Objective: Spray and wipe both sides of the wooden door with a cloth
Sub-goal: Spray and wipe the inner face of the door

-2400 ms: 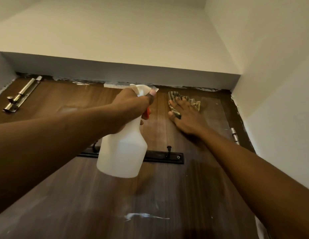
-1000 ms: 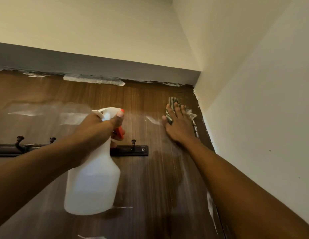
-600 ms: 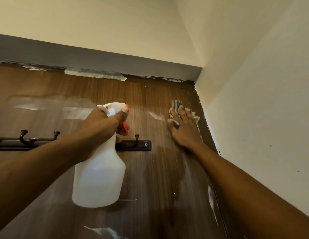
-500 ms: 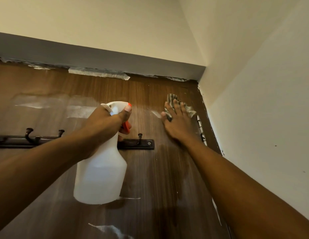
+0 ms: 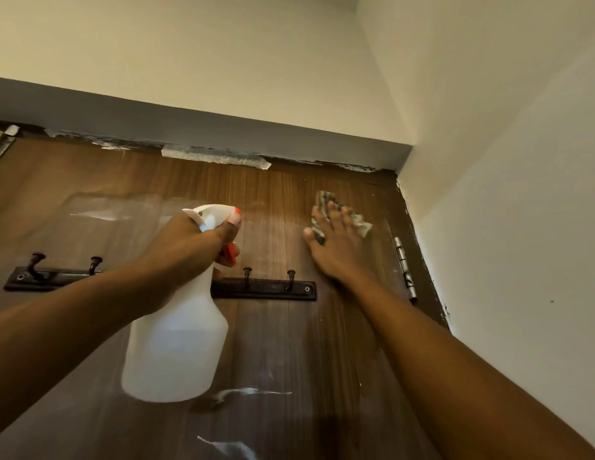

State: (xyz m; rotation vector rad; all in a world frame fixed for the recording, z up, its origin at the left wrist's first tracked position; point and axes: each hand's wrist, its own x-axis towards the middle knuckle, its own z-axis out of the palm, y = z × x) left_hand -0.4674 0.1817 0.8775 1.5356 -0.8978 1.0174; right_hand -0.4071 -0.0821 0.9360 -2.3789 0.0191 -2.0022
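Grip of the left hand (image 5: pixel 186 257) closes round the neck of the spray bottle (image 5: pixel 176 353), with fingers at the red trigger (image 5: pixel 230 254). The right hand (image 5: pixel 339 257) makes no closed grip: its fingers lie spread and flat, pressing the cloth (image 5: pixel 362 224). The wooden door (image 5: pixel 289 343) fills the view, hazed with pale streaks, so this face looks only part-wiped; its other side is out of view. The bottle hangs clear of the wood with its nozzle toward it, probably ready to wet the next patch. A hook rail (image 5: pixel 266 290) crosses below both hands. The cloth sits near the top corner, beside the hinge (image 5: pixel 404 267), where a flat palm spreads pressure evenly.
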